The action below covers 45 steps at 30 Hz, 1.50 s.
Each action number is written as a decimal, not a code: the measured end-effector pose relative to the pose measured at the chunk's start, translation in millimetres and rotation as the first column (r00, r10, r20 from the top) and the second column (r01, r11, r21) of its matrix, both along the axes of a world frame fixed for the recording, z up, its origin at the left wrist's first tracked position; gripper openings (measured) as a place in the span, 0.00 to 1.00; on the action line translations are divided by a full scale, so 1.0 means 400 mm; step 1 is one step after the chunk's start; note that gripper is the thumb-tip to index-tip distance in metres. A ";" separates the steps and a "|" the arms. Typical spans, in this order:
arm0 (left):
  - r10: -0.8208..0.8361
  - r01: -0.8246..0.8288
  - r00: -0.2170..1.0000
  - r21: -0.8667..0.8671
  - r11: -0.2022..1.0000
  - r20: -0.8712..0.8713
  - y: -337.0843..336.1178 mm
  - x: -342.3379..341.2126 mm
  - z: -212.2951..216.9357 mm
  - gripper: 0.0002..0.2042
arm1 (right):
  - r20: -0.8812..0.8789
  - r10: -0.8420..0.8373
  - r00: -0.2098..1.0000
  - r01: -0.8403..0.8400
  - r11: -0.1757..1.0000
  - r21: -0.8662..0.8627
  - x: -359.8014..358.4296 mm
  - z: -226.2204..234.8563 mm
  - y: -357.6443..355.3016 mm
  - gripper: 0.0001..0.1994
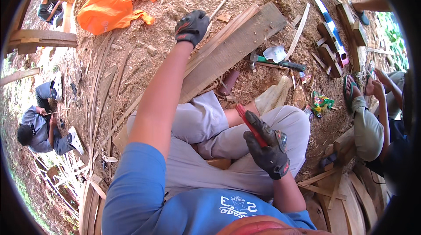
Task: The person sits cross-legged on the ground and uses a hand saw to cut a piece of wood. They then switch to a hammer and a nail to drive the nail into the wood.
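My left hand (192,27), in a dark glove, reaches far forward, its fingers curled into a fist. A thin wooden stick (223,2) runs close beside that fist; whether the fist grips it or anything else cannot be made out. Above my right thigh, my gloved right hand (266,151) is closed around a slim red tool (251,124), which points up and to the left. Its exact kind does not show. A long thick plank (237,44) lies on the ground below and right of my left hand, slanting past my knees.
A hammer (280,64) lies right of the plank, near a clear plastic piece (275,54). An orange bag (107,9) is at the far left. A blue-and-white handsaw (326,18) rests by wooden blocks (330,57). People sit at left (41,125) and right (377,121).
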<state>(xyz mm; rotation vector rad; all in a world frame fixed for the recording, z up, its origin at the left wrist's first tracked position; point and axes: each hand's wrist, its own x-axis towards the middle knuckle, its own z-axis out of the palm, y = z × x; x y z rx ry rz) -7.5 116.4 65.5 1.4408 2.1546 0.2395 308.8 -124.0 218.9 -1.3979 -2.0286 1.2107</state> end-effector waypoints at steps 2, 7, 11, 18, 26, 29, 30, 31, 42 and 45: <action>-0.185 0.184 0.953 -0.028 0.983 -0.242 0.104 0.029 -0.045 0.23 | 0.019 -0.018 1.000 0.019 0.998 -0.062 0.007 0.004 0.000 0.26; -0.354 0.262 0.842 -0.267 0.928 -0.406 0.258 0.076 -0.111 0.20 | -0.012 -0.050 0.999 0.049 0.994 -0.093 0.027 0.000 0.010 0.25; -0.324 0.237 0.830 -0.239 0.942 -0.454 0.277 0.076 -0.192 0.20 | -0.007 -0.007 1.000 0.006 0.999 -0.046 0.043 -0.013 0.024 0.25; -0.384 0.289 0.790 -0.262 0.921 -0.479 0.258 0.083 -0.101 0.18 | -0.037 -0.024 0.999 0.023 0.999 -0.028 0.054 -0.040 0.011 0.27; -0.455 0.470 0.877 0.073 0.880 -0.156 0.060 0.251 0.193 0.15 | -0.082 -0.084 0.993 0.077 0.993 -0.087 0.044 -0.021 0.008 0.27; -0.589 0.607 0.794 0.149 0.780 -0.150 -0.047 0.380 0.167 0.17 | -0.064 -0.058 0.996 0.052 0.995 -0.087 0.045 -0.023 0.001 0.28; -0.617 0.633 0.766 0.048 0.773 -0.183 -0.067 0.423 0.130 0.17 | -0.094 -0.055 0.994 0.052 0.998 -0.036 0.044 -0.032 -0.003 0.29; -0.646 0.651 0.734 -0.055 0.757 -0.210 -0.084 0.455 0.090 0.18 | -0.123 -0.052 0.991 0.054 0.998 0.015 0.042 -0.046 -0.009 0.31; -0.399 0.397 0.893 0.054 0.916 0.208 -0.104 0.356 0.232 0.19 | -0.078 -0.041 0.996 0.039 0.999 -0.034 0.051 -0.063 -0.025 0.29; -0.176 -0.006 0.938 0.524 0.852 0.299 -0.238 0.211 0.227 0.15 | -0.062 -0.061 0.996 0.057 0.996 -0.070 0.048 -0.044 -0.017 0.28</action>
